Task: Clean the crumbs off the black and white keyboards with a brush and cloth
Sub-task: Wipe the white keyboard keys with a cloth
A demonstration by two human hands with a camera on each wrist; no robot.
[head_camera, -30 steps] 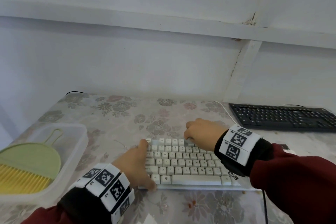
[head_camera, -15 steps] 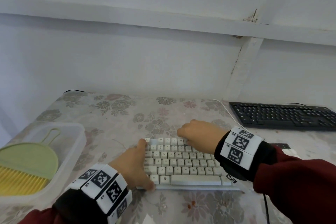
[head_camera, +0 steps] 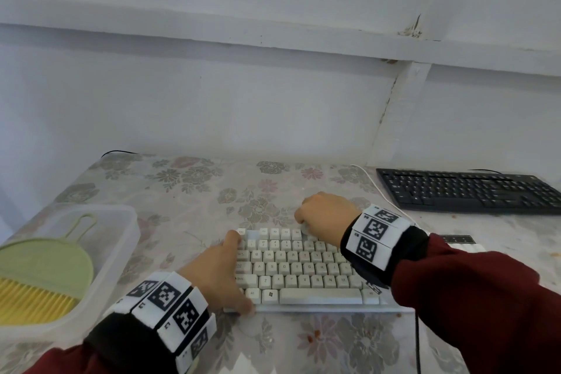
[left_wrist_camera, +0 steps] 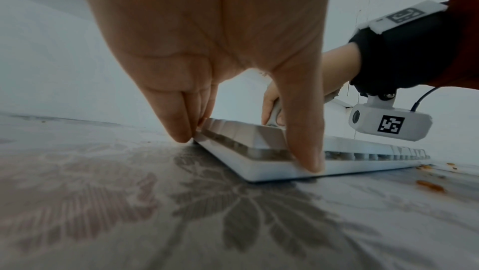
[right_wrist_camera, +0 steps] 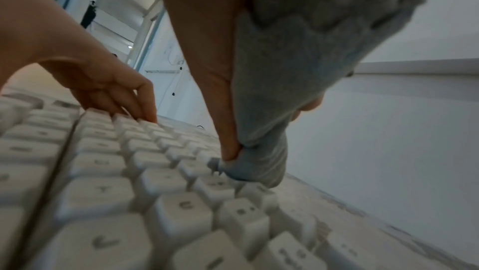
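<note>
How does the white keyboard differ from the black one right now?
The white keyboard lies near the person, in the middle of the table; the black keyboard sits far right by the wall. The white one is being handled: the left hand grips its left end and the right hand presses a grey cloth on its top rows. The black one lies untouched. Both lie flat on the floral tablecloth.

head view: looks forward and down from above the worktop's (head_camera: pixel 188 191) near edge, taking in the wall.
left wrist view: very low at the white keyboard's (left_wrist_camera: pixel 272 169) left end, facing right along it.
right wrist view: close above the keys, facing left.
shared: white keyboard, left hand (right_wrist_camera: pixel 85 69), right hand (left_wrist_camera: pixel 270 102).
</note>
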